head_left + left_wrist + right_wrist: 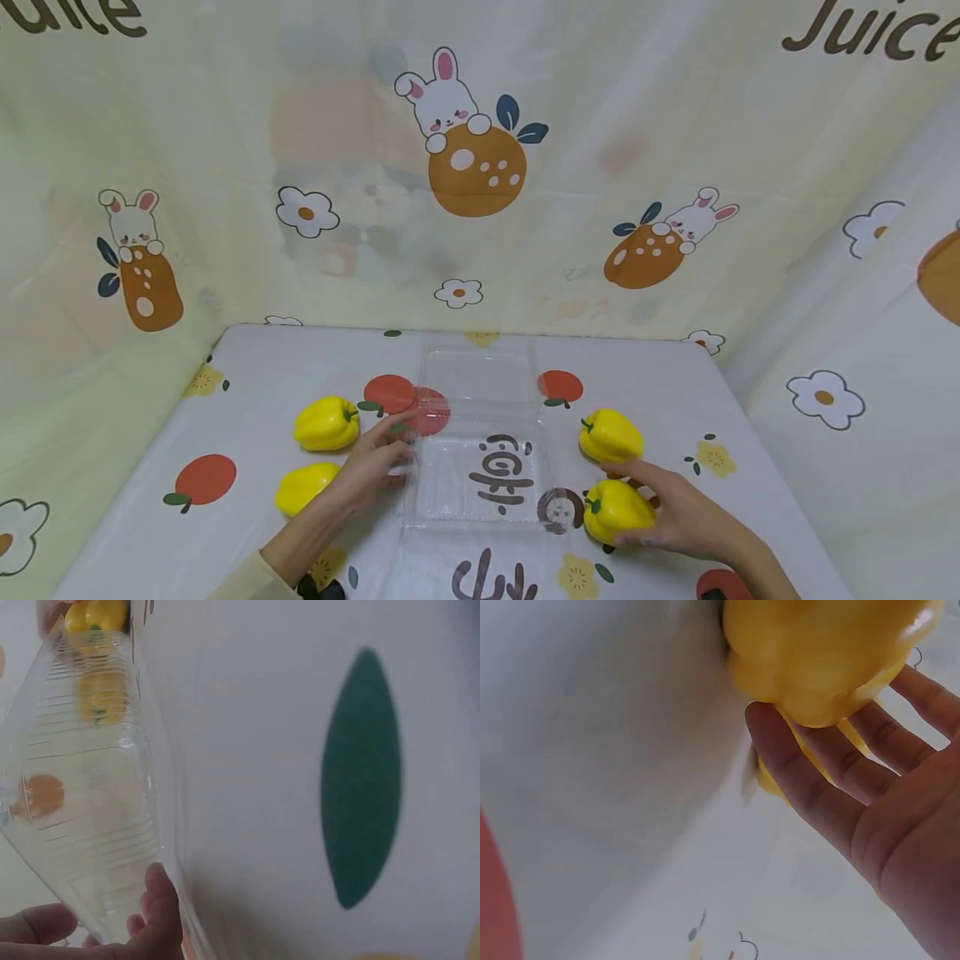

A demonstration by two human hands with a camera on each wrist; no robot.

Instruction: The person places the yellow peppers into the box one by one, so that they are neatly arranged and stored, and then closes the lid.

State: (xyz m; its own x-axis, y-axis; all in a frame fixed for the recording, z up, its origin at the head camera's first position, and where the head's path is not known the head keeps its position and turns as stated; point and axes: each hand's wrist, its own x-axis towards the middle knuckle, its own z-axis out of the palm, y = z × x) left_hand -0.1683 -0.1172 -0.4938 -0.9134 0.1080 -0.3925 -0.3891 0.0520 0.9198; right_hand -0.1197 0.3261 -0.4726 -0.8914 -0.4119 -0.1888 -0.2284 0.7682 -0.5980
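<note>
An empty clear plastic clamshell box lies at the middle of the table, its lid folded back toward the far side. My left hand holds the box's left edge, with thumb and fingers on either side of the wall in the left wrist view. On the right, my right hand grips the nearer yellow bell pepper between thumb and fingers. Another yellow bell pepper sits just behind it. Left of the box are a yellow bell pepper and, nearer me, one more yellow bell pepper, partly covered by my left forearm.
A white tablecloth printed with fruit, flowers and dark lettering covers the table. Patterned cloth curtains rise along the back and both sides. Small dark objects show at the near edge by my left wrist.
</note>
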